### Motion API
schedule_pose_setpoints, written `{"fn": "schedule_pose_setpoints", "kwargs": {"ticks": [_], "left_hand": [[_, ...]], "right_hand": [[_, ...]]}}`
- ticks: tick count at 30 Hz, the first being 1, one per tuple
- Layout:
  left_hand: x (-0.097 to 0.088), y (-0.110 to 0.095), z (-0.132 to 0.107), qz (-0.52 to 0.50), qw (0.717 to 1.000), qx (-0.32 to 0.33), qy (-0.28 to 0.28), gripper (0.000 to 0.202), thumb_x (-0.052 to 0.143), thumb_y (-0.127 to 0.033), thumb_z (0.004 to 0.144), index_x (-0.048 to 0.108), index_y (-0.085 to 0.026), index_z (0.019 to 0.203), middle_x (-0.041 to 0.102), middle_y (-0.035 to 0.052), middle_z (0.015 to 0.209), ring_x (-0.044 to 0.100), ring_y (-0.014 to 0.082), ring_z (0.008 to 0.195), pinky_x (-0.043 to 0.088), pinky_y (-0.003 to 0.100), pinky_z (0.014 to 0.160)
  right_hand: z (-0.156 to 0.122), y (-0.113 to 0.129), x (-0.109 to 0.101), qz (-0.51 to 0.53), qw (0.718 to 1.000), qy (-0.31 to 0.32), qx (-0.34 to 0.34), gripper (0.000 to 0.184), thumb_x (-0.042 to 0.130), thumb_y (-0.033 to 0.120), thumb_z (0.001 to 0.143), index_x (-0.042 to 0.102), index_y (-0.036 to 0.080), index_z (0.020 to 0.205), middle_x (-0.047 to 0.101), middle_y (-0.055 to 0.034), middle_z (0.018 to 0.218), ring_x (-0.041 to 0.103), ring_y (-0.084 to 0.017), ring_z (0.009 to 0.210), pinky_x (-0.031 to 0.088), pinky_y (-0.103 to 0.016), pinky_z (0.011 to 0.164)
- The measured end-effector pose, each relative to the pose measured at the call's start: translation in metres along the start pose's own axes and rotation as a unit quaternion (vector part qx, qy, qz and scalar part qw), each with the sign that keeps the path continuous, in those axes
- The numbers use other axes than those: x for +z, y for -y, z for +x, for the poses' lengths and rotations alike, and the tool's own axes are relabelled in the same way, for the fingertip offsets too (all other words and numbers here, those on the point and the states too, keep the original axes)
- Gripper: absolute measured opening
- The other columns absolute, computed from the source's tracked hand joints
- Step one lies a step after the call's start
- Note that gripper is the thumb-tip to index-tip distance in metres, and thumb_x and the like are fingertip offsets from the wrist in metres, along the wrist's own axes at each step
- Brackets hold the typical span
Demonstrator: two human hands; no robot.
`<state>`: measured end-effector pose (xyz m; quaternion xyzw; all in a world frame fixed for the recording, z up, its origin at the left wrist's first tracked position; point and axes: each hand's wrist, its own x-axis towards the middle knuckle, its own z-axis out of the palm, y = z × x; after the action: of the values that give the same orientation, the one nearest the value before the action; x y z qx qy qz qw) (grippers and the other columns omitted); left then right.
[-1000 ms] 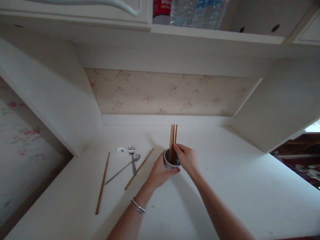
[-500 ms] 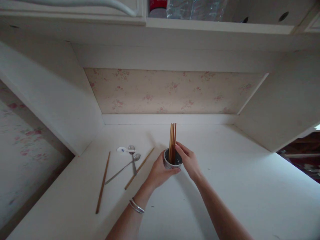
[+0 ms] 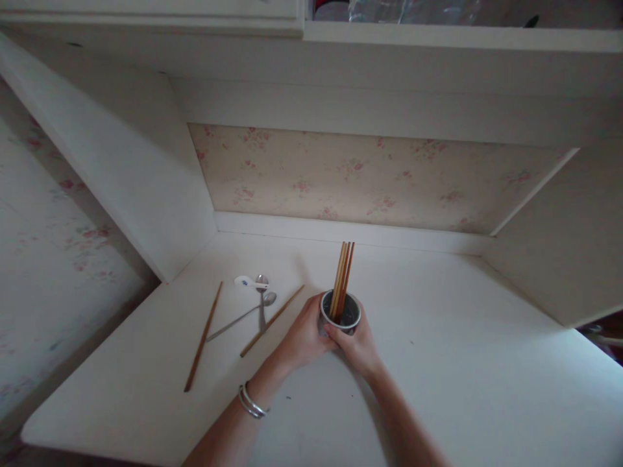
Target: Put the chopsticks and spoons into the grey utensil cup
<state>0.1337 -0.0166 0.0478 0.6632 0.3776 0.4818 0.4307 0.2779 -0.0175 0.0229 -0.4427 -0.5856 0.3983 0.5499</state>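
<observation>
Both my hands are wrapped round a grey metal-looking cup (image 3: 357, 318). My left hand (image 3: 306, 332) grips its left side, and my right hand (image 3: 361, 344) closes on the right side with the thumb across the front. Several wooden chopsticks (image 3: 343, 279) stand in the cup, leaning a little to the right. To the left, a loose light chopstick (image 3: 272, 320) lies slanted on the white tabletop. Near it are two metal spoons, one long-handled (image 3: 233, 322) and one shorter (image 3: 263, 314), and a white spoon with a blue mark (image 3: 243, 281). A darker chopstick (image 3: 203, 337) lies farthest left.
A white tabletop (image 3: 462, 363) spreads under everything, its edge at the lower left. White side panels (image 3: 131, 168) and a low flowered back wall (image 3: 331, 175) close in the space. Overhead runs a cabinet shelf (image 3: 413, 39) with clear plastic-wrapped items.
My right hand has moved from beside the chopsticks at the rim down round the cup. The chopsticks now lean more to the right. The camera view has shifted slightly.
</observation>
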Motion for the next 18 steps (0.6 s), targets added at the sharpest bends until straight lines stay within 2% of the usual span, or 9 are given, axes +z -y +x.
{"fn": "schedule_pose_setpoints", "kwargs": {"ticks": [3,6,8,9,11,12,15,16,18], "left_hand": [[-0.013,-0.002,-0.016,0.075,0.996,-0.034,-0.034,0.077,0.082,-0.024,0.062,0.051,-0.023,0.133,0.055,0.0114,0.135,0.055,0.0267,0.121,0.043,0.038,0.103],[-0.042,-0.007,-0.033,0.164,0.975,-0.123,-0.083,0.050,0.069,-0.039,0.077,0.058,-0.021,0.122,0.063,0.0098,0.124,0.066,0.0209,0.095,0.052,0.033,0.084],[-0.071,-0.011,-0.040,0.248,0.948,-0.178,-0.087,0.035,0.058,-0.045,0.083,0.064,-0.021,0.108,0.070,0.0051,0.103,0.066,0.0182,0.077,0.051,0.029,0.072],[-0.088,-0.013,-0.041,0.303,0.927,-0.200,-0.095,0.031,0.053,-0.047,0.085,0.066,-0.022,0.099,0.072,0.0027,0.093,0.066,0.0184,0.074,0.049,0.029,0.070],[-0.127,-0.015,-0.042,0.406,0.877,-0.231,-0.112,0.031,0.047,-0.047,0.087,0.065,-0.023,0.091,0.071,0.0022,0.091,0.066,0.0205,0.080,0.047,0.029,0.074],[-0.146,-0.015,-0.041,0.462,0.842,-0.254,-0.118,0.032,0.045,-0.049,0.086,0.064,-0.023,0.089,0.071,0.0034,0.090,0.066,0.0228,0.082,0.046,0.031,0.074],[-0.196,-0.006,-0.043,0.562,0.752,-0.337,-0.076,0.045,0.037,-0.058,0.086,0.061,-0.021,0.089,0.070,0.0097,0.089,0.066,0.0306,0.084,0.045,0.037,0.070],[-0.209,-0.001,-0.045,0.578,0.732,-0.355,-0.066,0.049,0.034,-0.061,0.086,0.061,-0.021,0.091,0.070,0.0114,0.090,0.066,0.0320,0.084,0.045,0.038,0.070],[-0.228,0.010,-0.048,0.587,0.713,-0.382,-0.032,0.054,0.035,-0.065,0.083,0.062,-0.020,0.094,0.071,0.0145,0.091,0.066,0.0341,0.085,0.045,0.039,0.071]], "right_hand": [[0.000,0.001,-0.001,-0.004,1.000,0.006,-0.001,0.069,0.079,0.042,0.071,0.048,0.023,0.129,0.063,-0.0117,0.125,0.059,-0.030,0.116,0.046,-0.049,0.101],[0.000,0.001,-0.002,-0.005,1.000,0.016,0.006,0.070,0.079,0.042,0.072,0.046,0.023,0.131,0.062,-0.0115,0.127,0.059,-0.029,0.116,0.046,-0.048,0.100],[0.001,0.001,-0.002,0.001,1.000,0.020,0.012,0.071,0.079,0.041,0.072,0.045,0.024,0.131,0.062,-0.0113,0.127,0.059,-0.029,0.117,0.046,-0.047,0.101],[0.001,0.001,-0.002,0.005,1.000,0.021,0.014,0.071,0.079,0.041,0.072,0.045,0.023,0.131,0.062,-0.0114,0.128,0.058,-0.029,0.118,0.045,-0.048,0.102],[0.002,0.001,-0.002,0.010,1.000,0.018,0.015,0.072,0.080,0.041,0.071,0.045,0.023,0.132,0.062,-0.0118,0.128,0.058,-0.029,0.118,0.044,-0.049,0.103],[0.002,0.001,-0.002,0.011,1.000,0.015,0.015,0.073,0.080,0.041,0.071,0.045,0.023,0.132,0.062,-0.0120,0.127,0.058,-0.029,0.118,0.043,-0.049,0.103],[0.002,0.000,-0.001,0.016,1.000,0.011,0.016,0.075,0.081,0.041,0.070,0.044,0.022,0.132,0.063,-0.0117,0.126,0.059,-0.029,0.116,0.044,-0.049,0.103],[0.002,0.000,-0.002,0.016,1.000,0.012,0.017,0.075,0.081,0.041,0.070,0.044,0.022,0.132,0.063,-0.0114,0.125,0.059,-0.028,0.116,0.044,-0.049,0.102],[0.000,0.000,-0.002,0.015,1.000,0.014,0.017,0.075,0.081,0.041,0.070,0.043,0.022,0.132,0.063,-0.0111,0.125,0.059,-0.028,0.115,0.045,-0.048,0.102]]}}
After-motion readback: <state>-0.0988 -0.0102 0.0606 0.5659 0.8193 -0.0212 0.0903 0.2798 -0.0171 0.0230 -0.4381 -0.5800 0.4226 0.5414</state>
